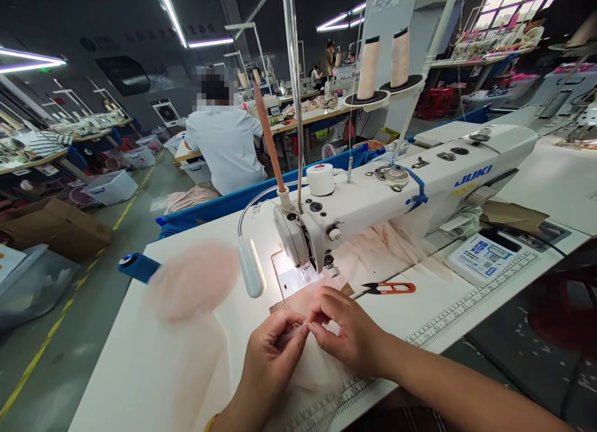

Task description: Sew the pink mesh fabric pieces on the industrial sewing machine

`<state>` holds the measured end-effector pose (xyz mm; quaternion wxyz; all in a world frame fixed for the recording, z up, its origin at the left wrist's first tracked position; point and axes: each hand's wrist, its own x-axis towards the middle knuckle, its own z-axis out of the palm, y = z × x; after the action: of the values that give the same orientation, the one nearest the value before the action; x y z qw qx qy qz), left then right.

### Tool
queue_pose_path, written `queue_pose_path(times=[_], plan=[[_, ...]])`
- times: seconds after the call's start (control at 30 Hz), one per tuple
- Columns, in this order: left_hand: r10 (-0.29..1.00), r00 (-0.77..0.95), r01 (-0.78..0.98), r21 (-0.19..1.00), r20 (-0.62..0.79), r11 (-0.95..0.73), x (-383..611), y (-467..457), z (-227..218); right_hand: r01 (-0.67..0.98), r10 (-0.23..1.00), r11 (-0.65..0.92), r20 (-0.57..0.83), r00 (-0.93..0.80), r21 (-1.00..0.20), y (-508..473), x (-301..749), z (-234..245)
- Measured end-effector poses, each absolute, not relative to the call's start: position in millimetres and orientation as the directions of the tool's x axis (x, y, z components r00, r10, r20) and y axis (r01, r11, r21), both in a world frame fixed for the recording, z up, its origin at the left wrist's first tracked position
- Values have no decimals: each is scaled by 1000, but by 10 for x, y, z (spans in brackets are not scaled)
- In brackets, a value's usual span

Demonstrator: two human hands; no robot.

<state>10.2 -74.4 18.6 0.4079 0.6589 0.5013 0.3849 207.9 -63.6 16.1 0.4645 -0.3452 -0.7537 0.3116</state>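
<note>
Just in front of the needle of a white sewing machine [420,171], my two hands meet at the fingertips. My left hand [275,354] is closed, thumb and fingers pinching a pale pink sheer fabric [319,363]. Close against it, my right hand [342,326] pinches the same fabric. The cloth spreads under both hands and up towards the lit needle area [303,273]. Orange-handled thread snips [389,288] lie on the table just right of my right hand. What the fingertips hold exactly is partly hidden by the fingers.
More sheer pink fabric [196,283] is heaped at the left of the white table [125,345]. A small lamp [250,267] stands beside the needle. A printed ruler [471,298] runs along the front edge near a white box [485,258]. A person [224,140] sits ahead.
</note>
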Motion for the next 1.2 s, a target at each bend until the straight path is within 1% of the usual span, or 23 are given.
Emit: queue_pose_path(times=[0.17,0.3,0.43,0.6,0.83,0.9,1.03,1.13,1.2], plan=[[954,260,366,898,152,-243,70,-739,164,254,813,568,487,-318,-783,-650,2095,178],[946,261,406,867,192,-288,76,-735,232,272,805,585,503,-316,-764,-656,2102,174],[933,269,439,832,239,-340,85,-732,271,259,790,604,525,-315,-754,-665,2086,141],[915,290,459,798,281,-391,61,-737,213,239,779,618,545,-311,-749,-670,2075,134],[909,294,474,781,295,-407,71,-755,210,256,766,636,555,-323,-728,-666,2068,134],[918,282,462,800,278,-384,76,-764,208,261,756,649,568,-326,-714,-667,2070,122],[941,295,383,882,166,-275,85,-780,208,259,737,670,584,-339,-696,-670,2081,109],[945,317,324,926,84,-191,96,-776,239,253,735,672,584,-345,-696,-669,2089,112],[951,304,304,941,56,-153,106,-766,266,252,747,657,566,-349,-711,-669,2094,114]])
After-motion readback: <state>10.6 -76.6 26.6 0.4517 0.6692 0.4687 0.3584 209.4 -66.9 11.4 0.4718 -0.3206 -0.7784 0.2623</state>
